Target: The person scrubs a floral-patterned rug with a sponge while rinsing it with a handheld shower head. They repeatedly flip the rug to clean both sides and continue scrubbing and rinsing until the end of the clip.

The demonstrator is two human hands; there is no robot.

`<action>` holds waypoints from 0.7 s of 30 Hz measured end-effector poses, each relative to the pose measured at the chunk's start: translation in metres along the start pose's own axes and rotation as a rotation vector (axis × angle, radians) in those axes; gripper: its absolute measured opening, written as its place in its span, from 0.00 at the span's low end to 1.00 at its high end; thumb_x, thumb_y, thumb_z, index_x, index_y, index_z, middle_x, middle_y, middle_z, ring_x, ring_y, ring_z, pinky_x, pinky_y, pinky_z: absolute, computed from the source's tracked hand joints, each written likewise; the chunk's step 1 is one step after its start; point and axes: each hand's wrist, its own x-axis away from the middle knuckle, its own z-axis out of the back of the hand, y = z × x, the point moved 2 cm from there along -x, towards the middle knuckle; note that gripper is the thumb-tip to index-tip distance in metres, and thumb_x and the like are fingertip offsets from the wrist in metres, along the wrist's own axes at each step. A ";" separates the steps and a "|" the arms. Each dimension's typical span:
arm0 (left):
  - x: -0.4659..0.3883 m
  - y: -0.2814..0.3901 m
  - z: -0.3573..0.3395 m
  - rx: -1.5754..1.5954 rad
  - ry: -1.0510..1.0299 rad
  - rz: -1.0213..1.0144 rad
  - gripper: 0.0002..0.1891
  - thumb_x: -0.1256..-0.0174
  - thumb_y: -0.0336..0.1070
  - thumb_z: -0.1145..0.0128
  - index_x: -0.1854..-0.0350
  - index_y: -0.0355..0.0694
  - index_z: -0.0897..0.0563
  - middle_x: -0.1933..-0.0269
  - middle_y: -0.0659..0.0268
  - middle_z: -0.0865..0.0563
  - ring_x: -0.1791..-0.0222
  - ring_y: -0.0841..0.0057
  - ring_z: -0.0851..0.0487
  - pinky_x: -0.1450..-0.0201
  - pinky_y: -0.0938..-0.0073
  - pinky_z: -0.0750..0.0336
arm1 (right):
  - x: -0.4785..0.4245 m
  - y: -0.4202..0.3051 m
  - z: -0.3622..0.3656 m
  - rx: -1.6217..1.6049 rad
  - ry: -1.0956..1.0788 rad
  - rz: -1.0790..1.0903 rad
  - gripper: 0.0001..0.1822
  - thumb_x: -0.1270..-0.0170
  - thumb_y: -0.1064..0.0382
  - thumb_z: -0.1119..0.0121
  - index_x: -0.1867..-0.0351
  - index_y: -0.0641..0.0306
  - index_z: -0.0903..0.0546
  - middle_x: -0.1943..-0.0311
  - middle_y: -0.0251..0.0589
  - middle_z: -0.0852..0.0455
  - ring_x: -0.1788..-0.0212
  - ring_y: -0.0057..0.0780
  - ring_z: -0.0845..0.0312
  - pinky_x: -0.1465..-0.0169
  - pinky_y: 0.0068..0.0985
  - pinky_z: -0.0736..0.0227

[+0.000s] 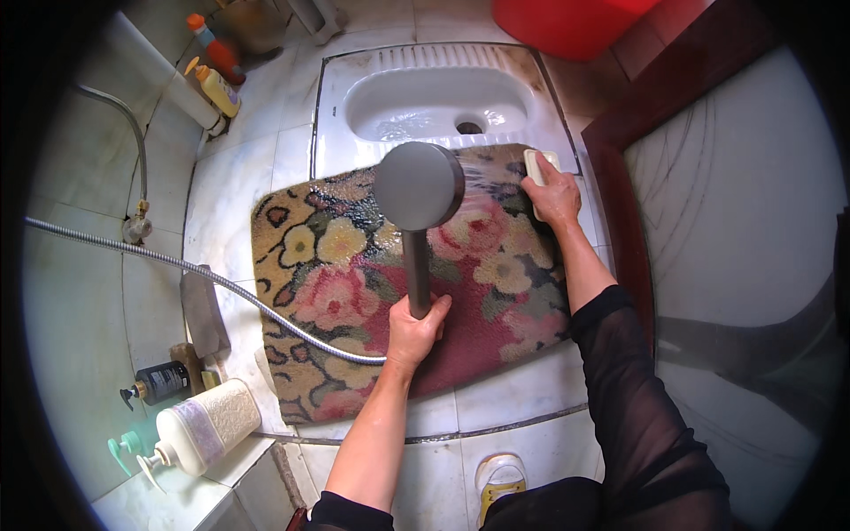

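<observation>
My left hand [413, 332] is closed around the handle of a grey handheld shower head [418, 189], whose metal hose [199, 267] runs off to the left. Water sprays from it onto the upper part of a floral mat [465, 299], which looks wet and lies on the tiled floor. At the mat's upper right corner, my right hand [554, 192] holds a cream-coloured scrubbing brush or block [533, 166]; its underside is hidden. The mat's far edge reaches the near rim of a white squat toilet [325, 133], where some water lies in the bowl.
A red tub [571, 26] stands at the upper right, beside a dark red door frame [631, 265]. Along the left wall are pump bottles [218, 91], a water valve [137, 229] and a grey block [204, 312]. A large white pump bottle [206, 428] stands on a tiled ledge at lower left.
</observation>
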 end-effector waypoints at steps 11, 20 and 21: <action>0.027 0.020 0.021 0.037 0.099 -0.095 0.09 0.36 0.30 0.41 0.75 0.37 0.24 0.82 0.66 0.22 0.86 0.80 0.26 0.81 0.79 0.33 | 0.020 -0.083 -0.025 -0.032 -0.290 0.159 0.32 0.49 0.43 0.39 0.39 0.38 0.25 0.51 0.57 0.25 0.47 0.51 0.25 0.43 0.38 0.29; 0.033 0.002 -0.033 -0.072 -0.100 0.115 0.10 0.38 0.32 0.37 0.75 0.39 0.24 0.83 0.71 0.24 0.86 0.85 0.28 0.83 0.81 0.36 | 0.068 -0.007 0.023 0.070 -0.281 0.499 0.33 0.51 0.42 0.41 0.39 0.34 0.24 0.59 0.52 0.20 0.52 0.45 0.24 0.45 0.38 0.31; 0.033 -0.005 -0.040 -0.083 -0.122 0.096 0.10 0.39 0.32 0.37 0.75 0.39 0.24 0.83 0.72 0.25 0.86 0.86 0.28 0.83 0.81 0.36 | 0.049 0.022 0.030 0.078 -0.159 0.461 0.32 0.50 0.42 0.42 0.38 0.35 0.25 0.58 0.53 0.20 0.53 0.48 0.24 0.46 0.40 0.29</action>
